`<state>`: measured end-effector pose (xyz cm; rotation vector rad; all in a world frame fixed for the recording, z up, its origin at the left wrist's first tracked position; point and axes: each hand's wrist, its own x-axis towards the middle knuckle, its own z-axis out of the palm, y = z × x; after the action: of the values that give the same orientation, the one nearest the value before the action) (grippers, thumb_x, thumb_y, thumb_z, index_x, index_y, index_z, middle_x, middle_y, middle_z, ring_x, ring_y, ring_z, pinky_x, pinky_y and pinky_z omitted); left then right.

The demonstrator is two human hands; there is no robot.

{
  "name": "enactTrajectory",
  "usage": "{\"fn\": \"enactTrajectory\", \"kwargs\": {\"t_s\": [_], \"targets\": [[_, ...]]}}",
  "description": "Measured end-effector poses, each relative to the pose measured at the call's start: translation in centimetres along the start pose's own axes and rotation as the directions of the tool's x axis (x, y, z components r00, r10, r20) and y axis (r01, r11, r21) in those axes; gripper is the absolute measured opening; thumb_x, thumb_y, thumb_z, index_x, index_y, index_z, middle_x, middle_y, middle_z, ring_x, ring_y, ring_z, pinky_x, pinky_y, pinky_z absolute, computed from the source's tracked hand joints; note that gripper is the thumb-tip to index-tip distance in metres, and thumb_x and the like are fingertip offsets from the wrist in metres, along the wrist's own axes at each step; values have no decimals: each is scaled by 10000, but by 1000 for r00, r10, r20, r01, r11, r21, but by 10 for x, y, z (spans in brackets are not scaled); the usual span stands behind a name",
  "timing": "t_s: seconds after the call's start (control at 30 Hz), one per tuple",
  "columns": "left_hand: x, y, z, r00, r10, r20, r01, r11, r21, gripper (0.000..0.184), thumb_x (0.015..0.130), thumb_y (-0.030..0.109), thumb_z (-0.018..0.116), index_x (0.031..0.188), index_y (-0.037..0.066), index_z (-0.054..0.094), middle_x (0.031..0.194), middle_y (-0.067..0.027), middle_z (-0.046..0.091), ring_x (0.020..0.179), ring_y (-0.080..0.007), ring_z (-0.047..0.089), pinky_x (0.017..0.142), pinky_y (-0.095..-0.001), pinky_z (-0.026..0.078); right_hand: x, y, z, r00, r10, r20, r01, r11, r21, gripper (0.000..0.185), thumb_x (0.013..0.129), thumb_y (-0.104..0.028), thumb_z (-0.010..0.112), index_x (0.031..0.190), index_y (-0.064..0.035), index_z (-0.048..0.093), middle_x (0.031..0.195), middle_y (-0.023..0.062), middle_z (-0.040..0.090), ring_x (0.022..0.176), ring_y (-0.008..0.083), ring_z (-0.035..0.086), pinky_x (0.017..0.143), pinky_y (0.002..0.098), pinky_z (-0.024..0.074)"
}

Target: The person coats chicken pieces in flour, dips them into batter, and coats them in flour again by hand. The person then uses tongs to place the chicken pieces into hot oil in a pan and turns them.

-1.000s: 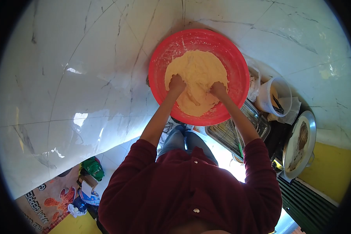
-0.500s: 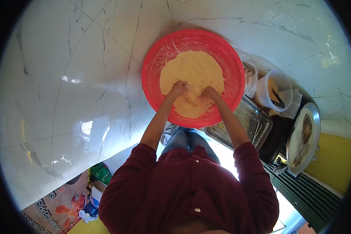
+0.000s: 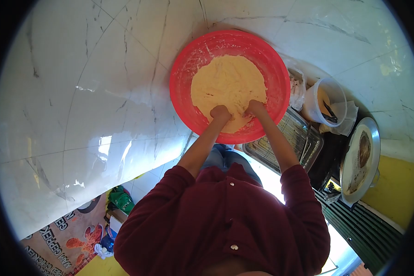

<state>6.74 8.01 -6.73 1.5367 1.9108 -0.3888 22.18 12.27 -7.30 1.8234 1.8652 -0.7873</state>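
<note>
A wide red basin [image 3: 181,60] holds a broad bed of pale yellow, flour-like powder [image 3: 227,80]. Both arms reach into its near side. My left hand [image 3: 221,112] is bent down into the powder, its fingers buried out of sight. A short way to the right, my right hand [image 3: 255,108] also dips in, and its fingertips are hidden too. Whether either hand grips anything under the surface cannot be seen. Between the hands the powder is heaped and uneven, and red basin shows through near the close edge.
Right of the basin are a wire rack on a metal tray [image 3: 285,138], a plastic bag [image 3: 296,87] and a clear tub [image 3: 324,101] with dark-handled tongs. Farther right, a round metal pan [image 3: 361,161] leans upright. Pale marbled tile [image 3: 101,83] surrounds the basin.
My left hand has moved right and toward my body, deeper into the powder. My right hand has shifted slightly right. A long pale piece in the powder between them no longer shows.
</note>
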Motion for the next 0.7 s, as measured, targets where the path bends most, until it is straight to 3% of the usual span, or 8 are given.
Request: {"fn": "enactTrajectory", "kwargs": {"t_s": [0.13, 0.23, 0.37, 0.47, 0.53, 0.57, 0.63, 0.7], "targets": [[3, 4, 2, 995, -102, -2, 102, 991, -86, 429, 594, 390, 694, 907, 98, 654, 915, -73, 639, 874, -201, 613, 682, -329, 481, 5, 6, 5, 977, -97, 190, 73, 989, 130, 408, 497, -342, 779, 687, -3, 651, 644, 113, 629, 629, 214, 621, 617, 336, 490], [2, -11, -10, 997, -34, 75, 38, 998, -47, 379, 594, 348, 689, 875, 94, 660, 896, -71, 641, 847, -196, 617, 674, -323, 481, 4, 12, -5, 959, -134, 251, 80, 973, 215, 445, 496, -353, 779, 715, 12, 650, 674, 127, 634, 632, 229, 622, 580, 329, 491], [19, -54, -36, 957, 22, 290, -12, 999, -39, 325, 597, 295, 673, 849, 90, 663, 899, -68, 642, 829, -211, 620, 675, -327, 482, 8, 24, -12, 993, -112, 47, 105, 986, 131, 482, 480, -351, 787, 756, 19, 649, 747, 163, 640, 656, 242, 628, 569, 322, 493], [10, -70, -51, 985, 29, 171, -16, 997, -76, 288, 615, 278, 663, 834, 91, 666, 863, -74, 647, 810, -204, 622, 672, -321, 477, -9, 14, -20, 995, -13, 97, 1, 993, 120, 417, 568, -318, 739, 815, 5, 647, 857, 181, 629, 816, 277, 601, 681, 371, 476], [8, -68, -45, 967, -96, -235, 110, 993, 44, 214, 661, 246, 649, 835, 123, 673, 827, -50, 653, 784, -185, 626, 640, -333, 475, -12, -3, 9, 889, 115, -444, -182, 977, -112, 309, 652, -253, 659, 865, -29, 646, 933, 167, 606, 976, 321, 509, 793, 432, 411], [8, -63, -36, 967, -95, -235, 108, 993, 44, 214, 661, 246, 649, 835, 123, 673, 827, -50, 653, 784, -185, 626, 640, -333, 475, -9, -11, 19, 888, 116, -444, -184, 977, -112, 309, 652, -253, 659, 865, -29, 646, 933, 167, 606, 976, 321, 509, 793, 432, 411], [19, -49, -2, 967, -19, -254, 108, 934, 340, 154, 705, 197, 618, 843, 162, 677, 804, -23, 654, 765, -172, 626, 603, -353, 475, -4, -33, 33, 974, 47, -220, -93, 974, -205, 253, 683, -204, 606, 885, -57, 644, 951, 150, 591, 1032, 348, 434, 843, 465, 353], [24, -27, 20, 976, 4, -217, 88, 908, 410, 147, 714, 204, 599, 836, 172, 675, 838, -30, 658, 802, -174, 629, 581, -333, 464, -13, -59, 43, 987, 32, -160, -70, 969, -236, 253, 663, -208, 625, 878, -78, 653, 952, 132, 600, 999, 331, 480, 808, 419, 384]]}}
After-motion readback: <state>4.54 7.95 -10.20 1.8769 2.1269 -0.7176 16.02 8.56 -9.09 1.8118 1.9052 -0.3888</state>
